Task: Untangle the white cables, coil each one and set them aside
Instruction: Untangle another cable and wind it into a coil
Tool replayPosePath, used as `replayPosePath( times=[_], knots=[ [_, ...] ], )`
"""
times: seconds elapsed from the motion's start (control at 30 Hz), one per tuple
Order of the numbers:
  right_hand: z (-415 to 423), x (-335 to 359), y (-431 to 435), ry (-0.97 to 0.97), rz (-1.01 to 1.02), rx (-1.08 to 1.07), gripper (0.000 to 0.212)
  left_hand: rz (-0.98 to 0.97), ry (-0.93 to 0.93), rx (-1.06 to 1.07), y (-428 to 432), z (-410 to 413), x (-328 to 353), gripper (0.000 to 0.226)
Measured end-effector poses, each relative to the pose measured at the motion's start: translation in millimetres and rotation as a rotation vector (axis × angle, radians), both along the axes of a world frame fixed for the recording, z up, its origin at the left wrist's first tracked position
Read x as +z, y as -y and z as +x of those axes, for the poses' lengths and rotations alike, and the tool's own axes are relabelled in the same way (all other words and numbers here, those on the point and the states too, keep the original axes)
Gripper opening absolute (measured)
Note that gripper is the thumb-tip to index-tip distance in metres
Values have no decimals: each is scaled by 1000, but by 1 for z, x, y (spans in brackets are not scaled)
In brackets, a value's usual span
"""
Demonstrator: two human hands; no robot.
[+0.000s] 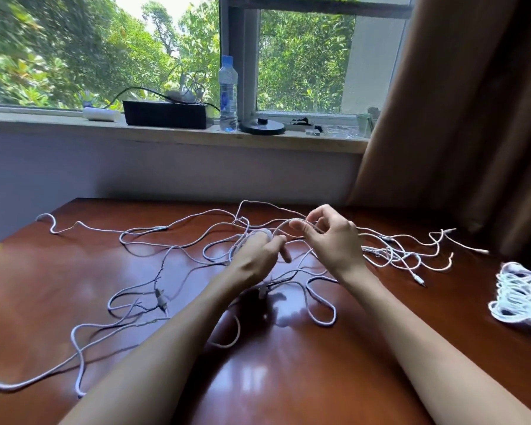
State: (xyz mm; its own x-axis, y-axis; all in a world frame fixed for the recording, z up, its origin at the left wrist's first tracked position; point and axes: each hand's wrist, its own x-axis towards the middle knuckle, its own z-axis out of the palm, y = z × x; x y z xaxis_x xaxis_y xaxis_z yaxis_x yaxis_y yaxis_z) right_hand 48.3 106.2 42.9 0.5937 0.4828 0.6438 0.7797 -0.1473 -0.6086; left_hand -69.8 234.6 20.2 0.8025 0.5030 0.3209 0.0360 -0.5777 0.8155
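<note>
Head view, one frame.

- Table [258, 378]: one, polished reddish-brown wood, set against the wall under a window.
- White cables [321, 324]: one loose tangle spread across most of the tabletop from far left to right. The strands cross too often to count them. Several plug ends lie free, among them one plug [420, 280] to the right of the hands.
- Coiled bundle [518, 289]: one, white, lying on the table at its right edge, well apart from the tangle and partly cut off by the frame.
- Left hand [258, 259]: one, raised over the middle of the tangle, fingers curled round a small coil [258, 233] of white cable.
- Right hand [334, 237]: one, just beside the left, thumb and forefinger pinching a single strand that arches across from the small coil. The other fingers are loosely bent.
- Forearms: two, bare, reaching in from the lower edge and hiding the strands beneath them.
- Window sill [166, 138]: one.
  - One clear water bottle [228, 93], upright, blue cap.
  - One black box [166, 114], with dark leads on top.
  - One white object [100, 114], left of the box.
  - One round black base [261, 126], right of the bottle.
  - Small items further right, too indistinct to name.
- Curtain [472, 118]: one, brown, hanging at the right and covering the sill's end.
</note>
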Motion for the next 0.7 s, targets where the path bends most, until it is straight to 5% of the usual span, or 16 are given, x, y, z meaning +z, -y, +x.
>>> replayPosePath(
  times=[0.13,0.3,0.47,0.7],
  knots=[
    [10,-6,0,-147,21,293,4,-387,78,-188,3,3,3,52],
    [11,-4,5,-361,64,418,14,-673,36,-232,-2,5,5,62],
    [17,-4,3,-312,70,320,5,-839,47,-297,-2,3,9,59],
    [32,-13,-5,-201,-28,96,23,-1083,142,-441,-8,9,5,58]
  ],
)
